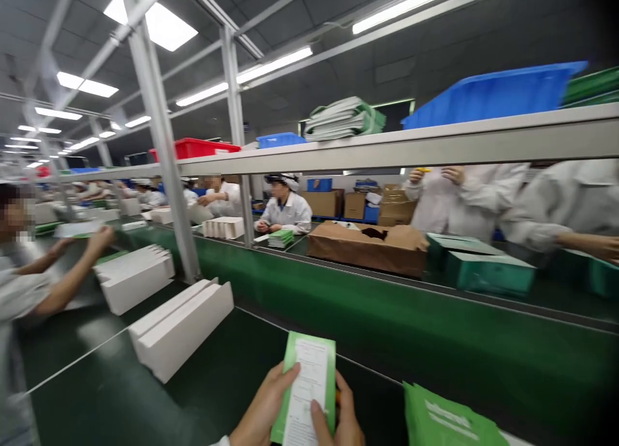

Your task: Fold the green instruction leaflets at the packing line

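Both of my hands hold a flat green packet (309, 388) with a white printed panel, tilted up at the lower middle of the head view. My left hand (264, 404) grips its left edge, thumb on the front. My right hand (344, 417) closes on the right edge, its thumb across the panel and its fingers partly behind. A small orange spot shows by the right fingers; what it is I cannot make out. To the right lie green packets (449, 417) with white lettering, cut off by the frame's bottom edge.
White folded cartons (184, 330) stand in rows on the dark green table (97, 381) at left. A co-worker's arm (68, 278) reaches in there. Beyond the green belt (387, 317) are a brown-lined box (367, 249) and teal boxes (488, 269). An overhead shelf (435, 140) carries blue bins.
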Demonstrator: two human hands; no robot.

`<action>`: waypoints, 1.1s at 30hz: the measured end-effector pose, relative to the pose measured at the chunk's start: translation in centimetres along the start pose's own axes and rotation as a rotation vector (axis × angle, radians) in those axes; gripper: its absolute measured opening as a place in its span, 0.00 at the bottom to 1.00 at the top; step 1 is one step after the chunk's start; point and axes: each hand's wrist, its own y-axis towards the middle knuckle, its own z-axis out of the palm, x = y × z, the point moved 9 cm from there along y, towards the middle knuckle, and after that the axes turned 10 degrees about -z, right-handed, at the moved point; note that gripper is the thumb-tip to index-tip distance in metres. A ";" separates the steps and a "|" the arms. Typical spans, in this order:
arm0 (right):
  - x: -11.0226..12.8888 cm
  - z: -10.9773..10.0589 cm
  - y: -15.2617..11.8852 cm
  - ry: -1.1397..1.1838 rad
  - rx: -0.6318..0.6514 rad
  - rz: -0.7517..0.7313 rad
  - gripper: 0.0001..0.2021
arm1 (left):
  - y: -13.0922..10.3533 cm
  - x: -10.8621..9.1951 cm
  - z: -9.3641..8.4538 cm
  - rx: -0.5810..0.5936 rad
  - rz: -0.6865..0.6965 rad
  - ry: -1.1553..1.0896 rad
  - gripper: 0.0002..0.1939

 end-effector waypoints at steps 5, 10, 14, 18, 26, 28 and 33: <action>-0.2 -0.3 0.0 -0.038 -0.087 -0.071 0.29 | -0.3 0.4 0.3 -0.017 -0.144 -0.017 0.35; -0.2 -0.4 -0.1 -0.057 -0.108 -0.083 0.28 | -0.7 1.1 1.5 0.038 -0.228 -0.037 0.35; 0.2 -0.5 -0.1 -0.057 -0.090 -0.101 0.27 | -0.8 1.5 2.3 0.105 -0.257 -0.090 0.34; 0.3 -0.6 -0.3 -0.058 -0.079 -0.059 0.27 | -1.0 2.0 2.9 0.182 -0.304 -0.168 0.34; 1.1 -0.9 -0.4 -0.061 -0.056 -0.086 0.30 | -1.2 2.2 3.1 0.167 -0.272 -0.176 0.36; 1.0 -0.9 -0.4 -0.061 -0.065 -0.099 0.29 | -1.3 2.2 3.1 0.157 -0.260 -0.157 0.35; 0.6 -0.9 -0.4 -0.071 -0.090 -0.126 0.29 | -1.4 2.0 3.4 0.136 -0.244 -0.135 0.32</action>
